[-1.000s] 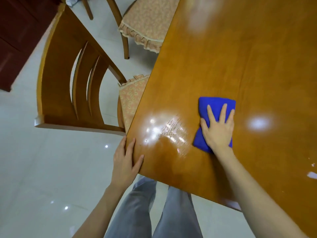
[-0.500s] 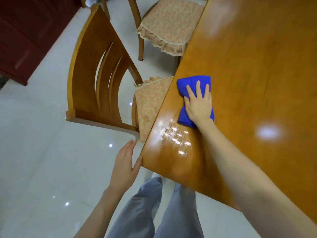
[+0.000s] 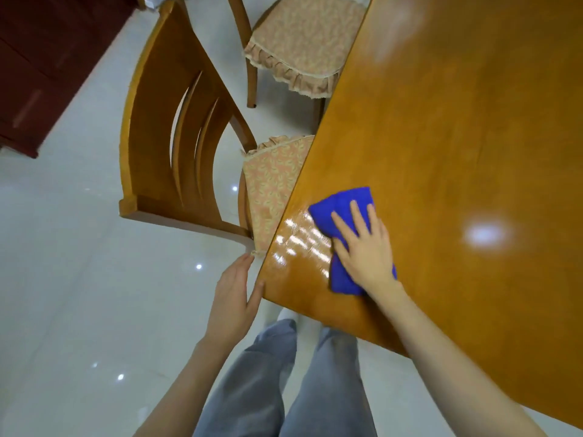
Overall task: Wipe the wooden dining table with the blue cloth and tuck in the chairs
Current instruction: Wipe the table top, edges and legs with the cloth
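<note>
Nearest in, grey trouser legs (image 3: 284, 373) are seen right at the corner of the worktop (image 3: 457, 152). The left hand (image 3: 235, 298) is held flat and open against that corner, thumb touching the edge, fingers straight, nothing gripped. Just beyond, the blue cloth (image 3: 340, 206) is pressed to the wood under the right hand (image 3: 367, 250), its fingers spread straight over the fabric rather than curled round it. A change is noted: half a second ago the cloth was up along the left edge beside the chair cushion, and now it has been drawn back toward the corner, with a glossy wet streak (image 3: 299, 241) left between cloth and edge. This is read as back-and-forth passes over the corner strip, so wiping is judged under way, with the broad far expanse seemingly yet to be reached. The cloth lies near the left edge but not over it, so little margin is left there, while open wood is offered ahead and to the right. Further out, the near chair (image 3: 151, 146) is seen only part-tucked, cushion under the edge, back angled out over the pale floor (image 3: 63, 279). The far chair (image 3: 303, 42) is likewise partly in. Free floor is available behind both for pushing. A dark red cabinet (image 3: 41, 58) is glimpsed far left.
</note>
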